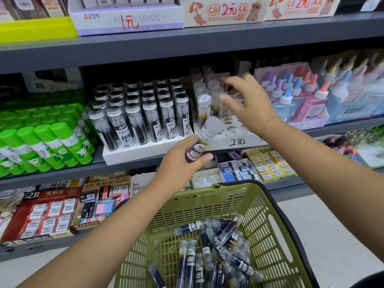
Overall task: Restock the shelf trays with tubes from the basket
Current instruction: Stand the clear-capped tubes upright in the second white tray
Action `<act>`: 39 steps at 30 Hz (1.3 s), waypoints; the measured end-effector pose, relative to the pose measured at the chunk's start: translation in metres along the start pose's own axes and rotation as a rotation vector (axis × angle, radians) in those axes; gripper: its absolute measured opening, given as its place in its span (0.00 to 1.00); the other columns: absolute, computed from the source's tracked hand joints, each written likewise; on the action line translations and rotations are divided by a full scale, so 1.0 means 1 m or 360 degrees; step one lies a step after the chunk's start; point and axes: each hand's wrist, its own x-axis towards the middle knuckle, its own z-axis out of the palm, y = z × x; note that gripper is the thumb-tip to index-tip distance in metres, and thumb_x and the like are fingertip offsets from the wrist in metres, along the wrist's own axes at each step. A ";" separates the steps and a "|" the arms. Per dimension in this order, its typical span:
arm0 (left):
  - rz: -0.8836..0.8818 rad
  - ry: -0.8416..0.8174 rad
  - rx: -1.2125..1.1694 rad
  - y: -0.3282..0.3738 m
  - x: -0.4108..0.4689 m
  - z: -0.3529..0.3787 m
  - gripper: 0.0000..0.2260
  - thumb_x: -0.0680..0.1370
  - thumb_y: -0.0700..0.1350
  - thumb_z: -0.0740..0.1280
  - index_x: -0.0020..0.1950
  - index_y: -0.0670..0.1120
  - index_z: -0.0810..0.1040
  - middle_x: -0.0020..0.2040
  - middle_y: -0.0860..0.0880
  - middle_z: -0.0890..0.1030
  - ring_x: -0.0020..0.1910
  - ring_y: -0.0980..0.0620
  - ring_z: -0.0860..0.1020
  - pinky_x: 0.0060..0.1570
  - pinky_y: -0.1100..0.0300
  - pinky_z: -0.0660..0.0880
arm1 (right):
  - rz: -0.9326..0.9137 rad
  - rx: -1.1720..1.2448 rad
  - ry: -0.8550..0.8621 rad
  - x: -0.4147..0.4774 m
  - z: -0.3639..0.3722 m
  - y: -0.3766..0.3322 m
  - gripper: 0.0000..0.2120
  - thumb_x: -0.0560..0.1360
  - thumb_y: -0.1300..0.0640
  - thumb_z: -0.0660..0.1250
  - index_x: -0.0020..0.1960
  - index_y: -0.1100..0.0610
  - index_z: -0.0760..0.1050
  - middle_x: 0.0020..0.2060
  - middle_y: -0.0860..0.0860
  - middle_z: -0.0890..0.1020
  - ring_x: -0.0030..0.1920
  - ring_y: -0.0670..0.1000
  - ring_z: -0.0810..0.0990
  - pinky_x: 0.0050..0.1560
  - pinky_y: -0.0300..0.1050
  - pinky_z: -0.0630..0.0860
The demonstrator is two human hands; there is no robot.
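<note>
On the middle shelf, my left hand grips one tube round its dark lower half, with the clear cap tilted up toward the white tray with the round holes. My right hand hovers above that tray, fingers spread and loose, holding nothing. The spare tubes lie piled in the green basket below.

Tip for this step, imo: get the tube upright first, dark end down, then drop it into a free front hole beside the standing tubes. The right hand can steady the neighbours so nothing topples.

Can't tell how many holes are free at the back, since the right hand covers them and it's blurry there. The tube label's unreadable, and the basket's near edge is cut off.
</note>
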 end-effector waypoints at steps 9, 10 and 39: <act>-0.0037 0.0038 -0.0102 0.014 0.000 0.006 0.12 0.75 0.54 0.71 0.58 0.59 0.76 0.43 0.62 0.77 0.41 0.66 0.74 0.38 0.71 0.65 | -0.0072 0.0938 -0.0561 -0.052 -0.012 -0.044 0.18 0.76 0.55 0.65 0.65 0.53 0.69 0.57 0.49 0.77 0.50 0.48 0.80 0.52 0.42 0.77; -0.0030 0.0020 -0.0089 0.016 -0.001 0.006 0.15 0.75 0.55 0.71 0.61 0.58 0.76 0.47 0.61 0.78 0.45 0.65 0.75 0.41 0.71 0.66 | -0.0072 0.0939 -0.0549 -0.052 -0.010 -0.044 0.18 0.76 0.56 0.66 0.65 0.53 0.69 0.56 0.50 0.77 0.49 0.52 0.81 0.52 0.46 0.78; 0.0401 -0.0226 0.1041 -0.031 0.009 0.001 0.35 0.75 0.70 0.41 0.79 0.56 0.49 0.80 0.58 0.48 0.78 0.59 0.44 0.73 0.58 0.33 | -0.0089 -0.0004 -0.0083 -0.010 0.002 0.000 0.14 0.74 0.50 0.69 0.57 0.53 0.75 0.42 0.51 0.80 0.44 0.51 0.79 0.49 0.48 0.76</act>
